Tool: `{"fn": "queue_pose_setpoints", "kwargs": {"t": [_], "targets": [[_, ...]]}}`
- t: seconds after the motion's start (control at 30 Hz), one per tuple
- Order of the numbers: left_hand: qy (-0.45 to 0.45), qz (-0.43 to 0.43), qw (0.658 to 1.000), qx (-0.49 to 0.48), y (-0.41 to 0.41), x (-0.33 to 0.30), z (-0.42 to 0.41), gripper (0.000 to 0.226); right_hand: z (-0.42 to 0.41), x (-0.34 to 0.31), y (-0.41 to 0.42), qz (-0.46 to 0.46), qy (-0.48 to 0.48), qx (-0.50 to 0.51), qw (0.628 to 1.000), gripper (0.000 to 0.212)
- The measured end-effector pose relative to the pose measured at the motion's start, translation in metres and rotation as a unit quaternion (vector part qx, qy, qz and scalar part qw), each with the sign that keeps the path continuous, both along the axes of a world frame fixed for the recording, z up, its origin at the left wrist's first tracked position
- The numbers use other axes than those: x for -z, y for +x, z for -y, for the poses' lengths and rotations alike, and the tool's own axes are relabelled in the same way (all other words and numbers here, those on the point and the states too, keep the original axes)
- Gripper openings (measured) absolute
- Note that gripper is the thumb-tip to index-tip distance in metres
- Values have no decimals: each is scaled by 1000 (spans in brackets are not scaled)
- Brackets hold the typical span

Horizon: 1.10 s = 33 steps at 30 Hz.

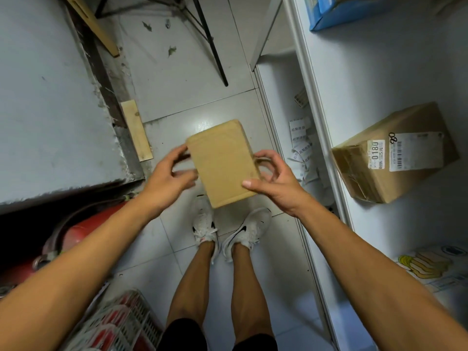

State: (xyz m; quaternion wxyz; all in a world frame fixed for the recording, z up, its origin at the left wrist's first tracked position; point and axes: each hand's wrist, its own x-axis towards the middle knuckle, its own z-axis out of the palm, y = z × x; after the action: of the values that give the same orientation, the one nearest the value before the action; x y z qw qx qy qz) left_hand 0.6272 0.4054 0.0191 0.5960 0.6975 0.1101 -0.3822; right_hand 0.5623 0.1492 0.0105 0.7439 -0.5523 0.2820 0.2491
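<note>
Small parcel (pixel 222 163) held over the floor (pixel 182 97), plain face up. Left hand (pixel 172 171) and right hand (pixel 272 181), both grips closed on its side edges. Probably turning it to find a label.

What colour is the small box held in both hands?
Plain light brown cardboard box, unmarked on its visible face; head view.

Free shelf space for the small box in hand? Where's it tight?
Bare shelf between the blue box and the labelled parcel, and another patch between that parcel and the banana-print bag. The lower shelf is crowded with paper slips. Left hand and right hand hold the small box.
</note>
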Motion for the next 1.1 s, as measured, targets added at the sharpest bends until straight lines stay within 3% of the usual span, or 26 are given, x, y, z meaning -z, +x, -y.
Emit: {"fn": "queue_pose_setpoints", "kwargs": {"t": [0.07, 0.1, 0.17, 0.23, 0.27, 0.3, 0.37, 0.43, 0.47, 0.53, 0.6, 0.73, 0.87, 0.97, 1.1], "targets": [[-95, -186, 975, -80, 0, 3, 8, 57, -2, -8, 5, 89, -166, -59, 980, 77], [-102, -209, 968, -94, -1, 4, 13, 68, -4, -11, 6, 135, -239, -90, 957, 77], [-89, -197, 967, -132, -6, 3, 29, 87, -13, -16, 5, 227, -372, -155, 887, 76], [-95, -187, 961, -182, -11, 4, 43, 84, -24, -19, 0, 276, -461, -203, 819, 74], [-98, -185, 957, -199, -13, 6, 46, 80, -27, -19, -5, 283, -479, -208, 805, 74], [-101, -182, 955, -210, -15, 8, 45, 82, -28, -20, -8, 280, -470, -196, 814, 77], [-118, -173, 956, -204, -19, 15, 35, 97, -28, -26, -10, 218, -377, -109, 894, 84], [-145, -165, 963, -158, -21, 16, 21, 115, -30, -32, -2, 67, -246, 24, 967, 81], [-162, -153, 968, -116, -20, 13, 16, 119, -27, -32, 3, -30, -157, 71, 985, 77], [-191, -112, 975, -11, -17, 4, 11, 118, -15, -26, 6, -203, 71, 80, 973, 71], [-222, -99, 967, 82, -11, -7, 9, 111, -3, -21, -2, -261, 189, 30, 946, 54], [-193, -136, 944, 229, 0, -11, -5, 117, 4, -9, -28, -226, 157, 10, 961, 37], [-93, -192, 952, 221, 4, -7, -9, 105, 11, 0, -36, -54, -61, -5, 997, 109], [-40, -158, 969, 188, -6, 7, -1, 91, 15, -6, -32, -1, -119, -38, 992, 126], [-96, -174, 977, 82, -17, 8, 18, 96, 24, -2, -25, -46, -75, 46, 995, 129]]}}
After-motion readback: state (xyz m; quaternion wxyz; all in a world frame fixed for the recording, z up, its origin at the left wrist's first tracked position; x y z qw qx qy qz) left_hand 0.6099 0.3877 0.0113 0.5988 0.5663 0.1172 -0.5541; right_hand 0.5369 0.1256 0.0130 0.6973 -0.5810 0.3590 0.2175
